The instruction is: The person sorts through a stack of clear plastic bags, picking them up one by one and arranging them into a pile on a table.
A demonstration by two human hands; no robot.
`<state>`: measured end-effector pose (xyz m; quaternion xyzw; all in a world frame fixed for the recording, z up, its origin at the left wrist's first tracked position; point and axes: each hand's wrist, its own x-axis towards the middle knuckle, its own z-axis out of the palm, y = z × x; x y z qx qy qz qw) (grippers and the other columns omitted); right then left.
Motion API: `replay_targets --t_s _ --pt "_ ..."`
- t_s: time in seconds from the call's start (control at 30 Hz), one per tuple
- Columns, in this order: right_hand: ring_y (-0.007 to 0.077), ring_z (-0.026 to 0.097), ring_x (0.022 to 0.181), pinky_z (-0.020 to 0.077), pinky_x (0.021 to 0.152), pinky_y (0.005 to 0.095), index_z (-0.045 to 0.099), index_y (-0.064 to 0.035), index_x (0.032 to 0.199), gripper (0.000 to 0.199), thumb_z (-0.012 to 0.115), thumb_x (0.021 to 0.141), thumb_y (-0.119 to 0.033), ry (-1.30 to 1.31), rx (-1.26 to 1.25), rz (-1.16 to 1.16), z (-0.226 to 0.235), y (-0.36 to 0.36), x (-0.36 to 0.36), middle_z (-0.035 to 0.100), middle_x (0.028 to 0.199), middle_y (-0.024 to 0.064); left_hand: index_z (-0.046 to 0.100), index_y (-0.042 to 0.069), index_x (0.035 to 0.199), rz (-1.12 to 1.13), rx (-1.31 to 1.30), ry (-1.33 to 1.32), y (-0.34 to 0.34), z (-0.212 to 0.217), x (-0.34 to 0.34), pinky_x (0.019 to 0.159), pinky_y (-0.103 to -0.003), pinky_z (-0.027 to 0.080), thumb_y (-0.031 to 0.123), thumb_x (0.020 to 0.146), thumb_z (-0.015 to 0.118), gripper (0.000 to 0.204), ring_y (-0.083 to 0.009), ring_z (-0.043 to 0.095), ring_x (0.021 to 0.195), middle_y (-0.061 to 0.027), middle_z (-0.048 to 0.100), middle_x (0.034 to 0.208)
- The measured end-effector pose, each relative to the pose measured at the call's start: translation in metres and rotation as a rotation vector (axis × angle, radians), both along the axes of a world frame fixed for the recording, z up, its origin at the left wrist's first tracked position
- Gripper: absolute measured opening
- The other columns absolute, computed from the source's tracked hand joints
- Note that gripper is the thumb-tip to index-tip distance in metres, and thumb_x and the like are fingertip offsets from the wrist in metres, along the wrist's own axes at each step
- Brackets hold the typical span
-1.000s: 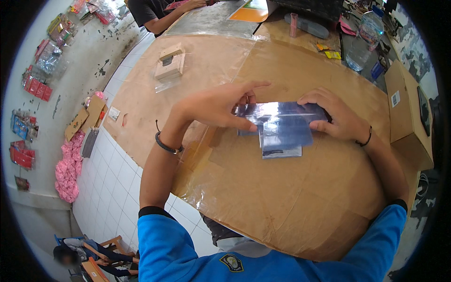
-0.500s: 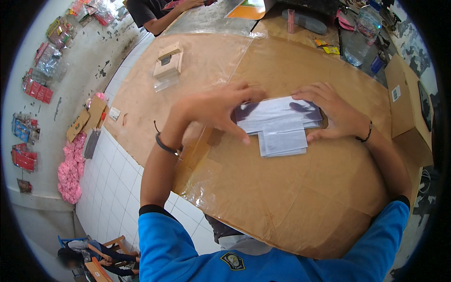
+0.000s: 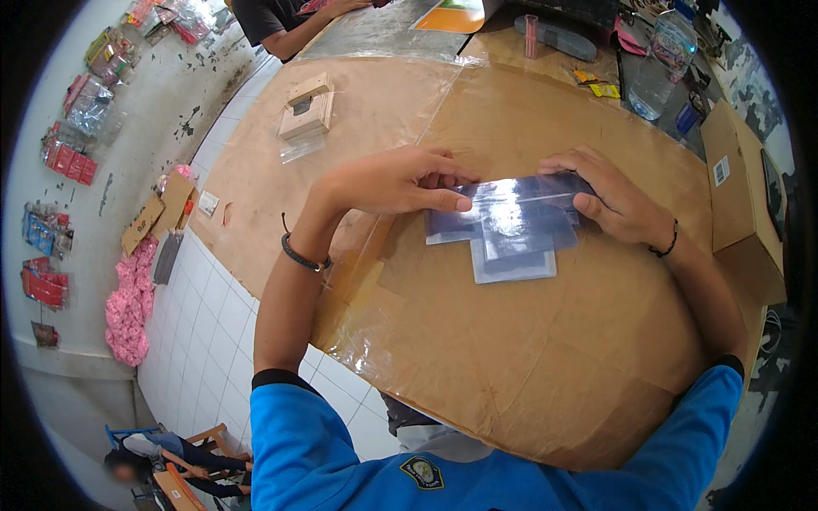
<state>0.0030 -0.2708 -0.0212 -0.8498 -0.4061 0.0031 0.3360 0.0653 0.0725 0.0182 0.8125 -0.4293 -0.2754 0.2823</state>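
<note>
A stack of T-shaped clear plastic sheets [image 3: 515,267] lies on the brown-covered table in front of me. Above it, a single glossy plastic sheet [image 3: 528,223] is raised and tilted, its surface catching bright light. My left hand [image 3: 417,180] pinches that sheet's left upper edge between thumb and curled fingers. On the opposite edge, my right hand [image 3: 607,198] holds it with the thumb on the near side and the fingers behind. The raised sheet covers most of the stack; the stem of the T shows below it.
A bundle of flat wooden-coloured pieces [image 3: 305,111] sits at the far left of the table. An open cardboard box [image 3: 740,200] stands at the right edge. Behind are a water bottle [image 3: 660,72] and yellow wrappers [image 3: 603,89]. Another person's arm [image 3: 298,34] rests at the far table.
Both hands have closed from a spread pose beside the stack. The top plastic sheet has come up off it, held by its two ends.
</note>
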Motion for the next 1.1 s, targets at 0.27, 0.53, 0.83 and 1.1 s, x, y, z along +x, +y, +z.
replay_targets --t_s 0.27,0.53,0.83,1.1 --pt "0.0349 0.052 0.124 0.0383 0.11 0.0441 0.049 -0.0035 0.144 0.088 0.081 0.079 -0.054 -0.144 -0.195 -0.016 0.011 0.011 -0.008 0.059 0.132 0.0157 0.05 0.008 0.151 -0.102 0.026 -0.513 -0.014 -0.014 -0.019 0.086 -0.037 0.048 0.053 0.073 0.087 0.098 -0.0281 0.058 0.103 -0.0135 0.058 0.111" --pt "0.0345 0.055 0.121 0.0392 0.109 0.0438 0.052 -0.0038 0.143 0.069 0.072 0.091 -0.045 -0.001 -0.031 -0.059 -0.002 0.002 -0.004 0.06 0.131 0.016 0.059 0.007 0.144 -0.051 -0.006 -0.155 -0.007 -0.004 -0.005 0.084 -0.036 0.05 0.048 0.083 0.082 0.077 -0.0257 0.061 0.094 -0.0135 0.064 0.111" --pt "0.0343 0.054 0.123 0.0391 0.11 0.0458 0.052 -0.0042 0.142 0.08 0.08 0.081 -0.05 -0.194 -0.187 0.032 0.007 0.009 -0.007 0.059 0.132 0.0159 0.055 0.01 0.148 -0.15 0.013 -0.298 -0.008 -0.004 -0.006 0.081 -0.034 0.049 0.05 0.081 0.084 0.083 -0.0227 0.058 0.098 -0.0102 0.06 0.111" --pt "0.0348 0.053 0.123 0.039 0.11 0.0444 0.053 -0.004 0.14 0.076 0.08 0.083 -0.045 0.006 -0.077 -0.028 0.003 0.004 -0.003 0.059 0.131 0.0156 0.059 0.006 0.142 -0.037 0.038 -0.101 -0.009 0.0 -0.005 0.088 -0.039 0.05 0.056 0.077 0.084 0.086 -0.031 0.059 0.105 -0.0163 0.06 0.111"
